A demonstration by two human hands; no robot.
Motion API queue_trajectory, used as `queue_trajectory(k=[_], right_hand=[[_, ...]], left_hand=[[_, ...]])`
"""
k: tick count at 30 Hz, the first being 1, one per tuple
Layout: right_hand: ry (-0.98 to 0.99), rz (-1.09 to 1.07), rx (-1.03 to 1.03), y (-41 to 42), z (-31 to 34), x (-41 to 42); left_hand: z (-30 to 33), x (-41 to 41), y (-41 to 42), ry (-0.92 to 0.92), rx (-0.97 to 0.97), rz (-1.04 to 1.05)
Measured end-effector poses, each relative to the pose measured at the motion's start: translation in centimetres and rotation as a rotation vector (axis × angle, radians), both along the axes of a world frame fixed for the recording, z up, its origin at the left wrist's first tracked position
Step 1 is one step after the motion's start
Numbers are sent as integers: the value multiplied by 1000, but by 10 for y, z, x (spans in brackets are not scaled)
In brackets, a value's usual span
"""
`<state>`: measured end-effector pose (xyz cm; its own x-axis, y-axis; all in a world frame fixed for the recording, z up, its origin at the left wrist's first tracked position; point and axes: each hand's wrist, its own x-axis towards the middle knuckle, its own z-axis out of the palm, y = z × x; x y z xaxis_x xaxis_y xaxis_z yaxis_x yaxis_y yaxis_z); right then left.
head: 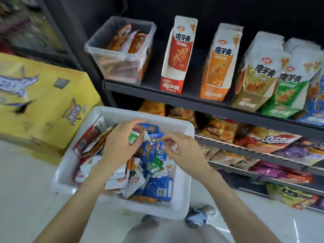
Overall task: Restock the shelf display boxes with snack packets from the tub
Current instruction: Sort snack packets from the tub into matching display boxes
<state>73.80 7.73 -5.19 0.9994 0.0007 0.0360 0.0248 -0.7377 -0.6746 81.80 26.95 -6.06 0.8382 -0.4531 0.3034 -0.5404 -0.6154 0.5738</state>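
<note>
A white tub [182, 181] on the floor holds several snack packets in red, orange, blue, green and white. Over its middle, my left hand [121, 142] grips a green packet [134, 137] between curled fingers. My right hand [180, 146] pinches the top of a blue packet [154, 151] in the pile. On the shelf above stand display boxes: red [177, 57], orange [219, 67], tan [256, 74], green [289, 88] and a blue one [313, 109] cut by the frame edge.
A clear plastic bin [122, 50] with orange packets sits at the shelf's left end. A yellow carton [43, 102] stands left of the tub. Lower shelves [263, 155] carry chip bags. My foot [198, 216] is near the tub's front corner.
</note>
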Motion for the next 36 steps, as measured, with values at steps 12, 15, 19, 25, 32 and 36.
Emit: queue_trajectory(k=[12,15,19,25,32,36], right_hand=[[-82,288,-481,95,-62,85],[-58,368,-478,104,-64,99],[-28,467,-438,103,-64,98],[-188,314,-350,82,-47,87],[-503,-266,79,48,-14,44],[-756,-139,-216,49,-16,27]], left_hand=[[-53,-14,81,-180,528,101],[-55,-7,80,-170,621,101],[-41,-3,71,-62,768,62],[-27,2,72,-221,322,9],[17,-6,46,285,-616,398],[29,-20,6,822,-947,210]])
